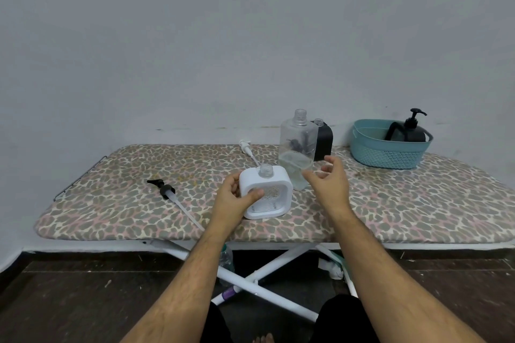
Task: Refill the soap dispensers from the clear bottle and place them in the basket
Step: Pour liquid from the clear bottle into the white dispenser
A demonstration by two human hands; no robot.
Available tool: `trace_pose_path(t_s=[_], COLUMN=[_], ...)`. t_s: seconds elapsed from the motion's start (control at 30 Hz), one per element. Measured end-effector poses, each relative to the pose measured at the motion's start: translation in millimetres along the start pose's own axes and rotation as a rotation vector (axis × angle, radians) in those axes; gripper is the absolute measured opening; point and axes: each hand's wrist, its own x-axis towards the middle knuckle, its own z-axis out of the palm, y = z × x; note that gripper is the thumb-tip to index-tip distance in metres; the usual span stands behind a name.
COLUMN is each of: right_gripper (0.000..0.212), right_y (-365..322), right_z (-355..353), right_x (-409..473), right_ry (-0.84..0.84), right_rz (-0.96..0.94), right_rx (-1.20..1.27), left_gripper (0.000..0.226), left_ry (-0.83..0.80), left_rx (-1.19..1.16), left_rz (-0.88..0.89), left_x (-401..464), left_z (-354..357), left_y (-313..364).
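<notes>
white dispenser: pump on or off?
Off. The white dispenser shows a bare threaded neck, held by the left hand; a white pump lies on the board behind it.

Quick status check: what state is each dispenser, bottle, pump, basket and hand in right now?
white dispenser: upright, uncapped
clear bottle: upright, uncapped, nearly empty
black dispenser: uncapped, behind bottle
black pump: lying loose
white pump: lying loose
basket: holds one pumped dispenser
left hand: grips white dispenser
right hand: open

I count three soap dispensers: white [266, 192], black [323, 140], and one in the basket [411, 131]. One clear bottle [296, 145], one basket [387, 153], two loose pumps: black [167, 191], white [248, 150].
</notes>
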Motion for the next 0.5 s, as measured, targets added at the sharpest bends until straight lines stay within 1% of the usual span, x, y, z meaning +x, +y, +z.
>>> trace_pose_path(t_s=[0.07,0.13,0.17,0.23,0.3,0.4,0.5], right_gripper=[0.089,0.099,0.098,0.091,0.081,0.074,0.064], right_y=[-1,-4,-6,-10,-15,-13,-9], right_z=[4,9,12,19,24,29,28], right_x=[12,25,30,39,44,45,39], right_ry=[-0.089,-0.193,-0.231,-0.264,-0.258,-0.215,-0.207], right_rz=[0.0,-0.017,-0.028,-0.044,-0.027,0.002,-0.037], right_rx=[-0.052,-0.066,-0.059,-0.045,-0.039,-0.069,-0.066], left_gripper=[0.05,0.049,0.049,0.049,0.049,0.047,0.048], left_ry=[-0.002,-0.003,-0.004,-0.004,-0.006,-0.014,-0.009], left_rx=[0.016,0.015,0.013,0.011,0.022,0.034,0.036], left_rz=[-0.006,-0.007,-0.007,-0.001,0.007,0.017,0.012], left_x=[0,-1,-1,-3,-4,-6,-7], left_z=[2,3,3,3,2,2,2], left_y=[-1,-2,-2,-2,0,0,0])
